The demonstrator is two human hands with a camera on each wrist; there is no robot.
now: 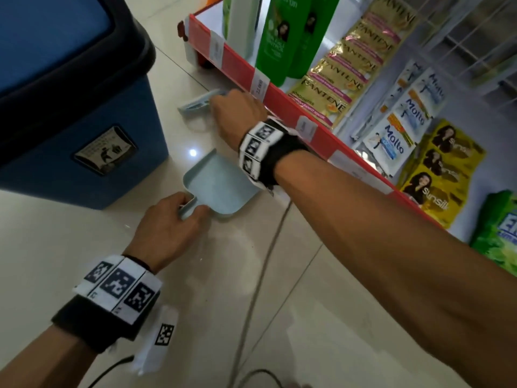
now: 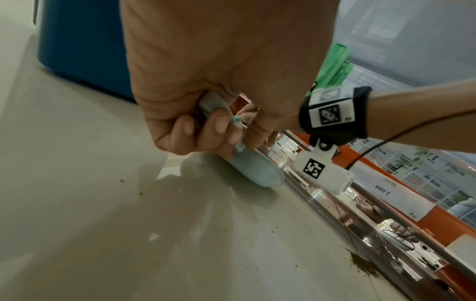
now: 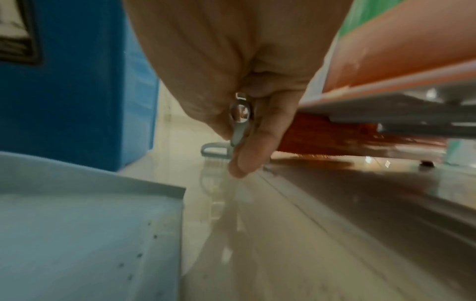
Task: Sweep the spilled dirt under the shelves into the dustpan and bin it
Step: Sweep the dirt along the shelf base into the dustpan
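Left hand (image 1: 167, 228): fingers curled round the short handle of the dustpan (image 1: 221, 183); from the left wrist view the fingertips (image 2: 221, 124) wrap under the pale handle.
Dustpan: pale blue-green, lying flat on the floor (image 1: 293, 303), its open mouth turned toward the shelf; a few dark specks lie on its tray in the right wrist view.
Right hand (image 1: 235, 113): reaching in low beside the shelf edge, clamped on the handle of the brush (image 1: 195, 103); in the right wrist view the thumb (image 3: 255, 142) presses along the thin grey handle.
Brush: small and pale blue, its head on the floor just beyond the right hand, past the dustpan and near the bin.
Hands: apart, each holding its own tool, the right one further out than the left.
Dirt (image 2: 365, 266): a brown patch at the foot of the shelf, with loose specks scattered over the tiles nearby; seen only from the left wrist view.
Bin (image 1: 70, 113): blue with a dark rim and a label on its side, standing on the floor left of the dustpan.
Shelf (image 1: 282, 107): bottom tier with a red front strip and white price tags, carrying green bottles (image 1: 275, 43), gold sachets (image 1: 344, 68), and white and yellow packets.
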